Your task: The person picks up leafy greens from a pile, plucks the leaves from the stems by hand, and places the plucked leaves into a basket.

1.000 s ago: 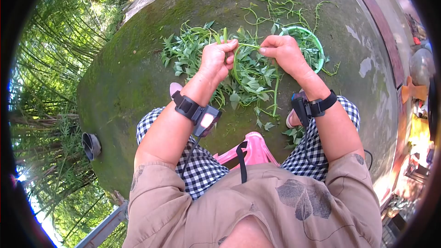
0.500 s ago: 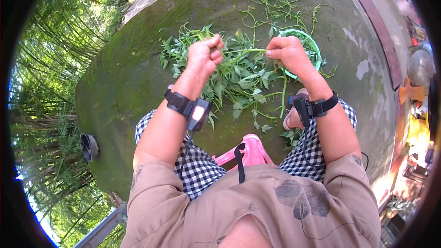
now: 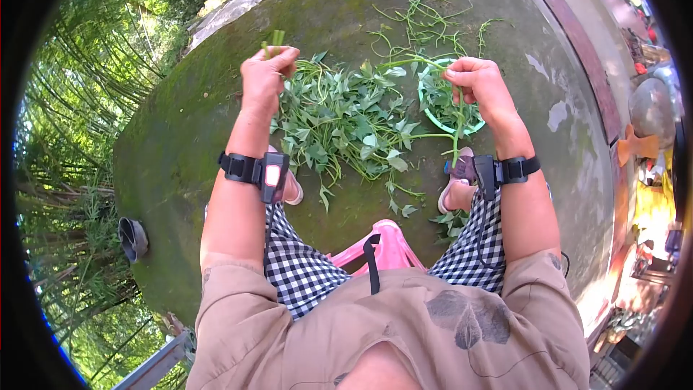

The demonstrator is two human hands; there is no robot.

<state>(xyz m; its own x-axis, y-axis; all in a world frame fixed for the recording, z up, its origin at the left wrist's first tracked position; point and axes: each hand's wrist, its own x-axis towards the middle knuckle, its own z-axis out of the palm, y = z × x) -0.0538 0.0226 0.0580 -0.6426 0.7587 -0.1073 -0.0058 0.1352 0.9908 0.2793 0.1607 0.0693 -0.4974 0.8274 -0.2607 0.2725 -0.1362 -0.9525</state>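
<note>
My left hand is closed around a small bunch of green stems, whose cut ends stick up above the fingers. Below and right of it, a heap of leafy green vines lies on the ground. My right hand pinches a long leafy stem between thumb and fingertips; one length of it stretches left and another hangs downward. Under the right hand is a light-green basket with leaves inside, its right side partly covered by the hand.
A tangle of bare stems lies beyond the basket on the mossy concrete. A pink stool stands between my knees. At the left edge is a dark pot; stone slabs lie at the back.
My hands have moved apart: the left went left with its stems, the right moved slightly right with its stem. More of the leafy heap and the basket now shows.
</note>
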